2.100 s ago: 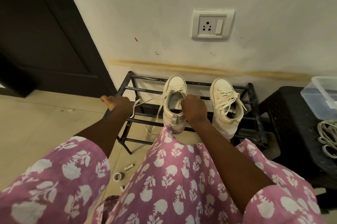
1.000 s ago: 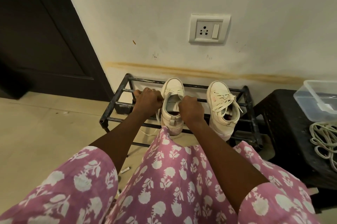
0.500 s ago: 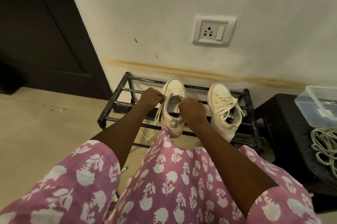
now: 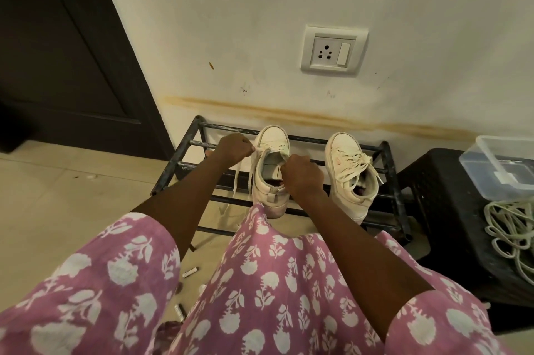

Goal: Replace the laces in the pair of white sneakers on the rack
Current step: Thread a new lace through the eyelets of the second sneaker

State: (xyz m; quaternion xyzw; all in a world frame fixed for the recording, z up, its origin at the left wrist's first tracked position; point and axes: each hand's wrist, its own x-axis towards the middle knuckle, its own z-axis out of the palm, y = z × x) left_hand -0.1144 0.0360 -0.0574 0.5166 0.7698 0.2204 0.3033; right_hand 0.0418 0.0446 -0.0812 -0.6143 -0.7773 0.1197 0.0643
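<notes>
Two white sneakers stand on a black metal rack [image 4: 388, 169] against the wall. My left hand [image 4: 232, 148] pinches the white lace [image 4: 242, 171] coming out of the left sneaker [image 4: 270, 169] near its toe; loose lace ends hang down through the rack bars. My right hand [image 4: 302, 174] grips the right side of that sneaker's opening. The right sneaker [image 4: 348, 172] stands apart, with its lace still threaded and lying loose.
A black plastic stool [image 4: 450, 210] at the right carries a clear lidded box [image 4: 502, 166] and a pile of pale laces [image 4: 511, 233]. A dark door [image 4: 57, 51] is at the left. Small bits lie on the tiled floor [image 4: 43, 195].
My left hand came in from the rack's left side to the left sneaker, took the lace and now pulls it out sideways. My right hand stayed on the sneaker.
</notes>
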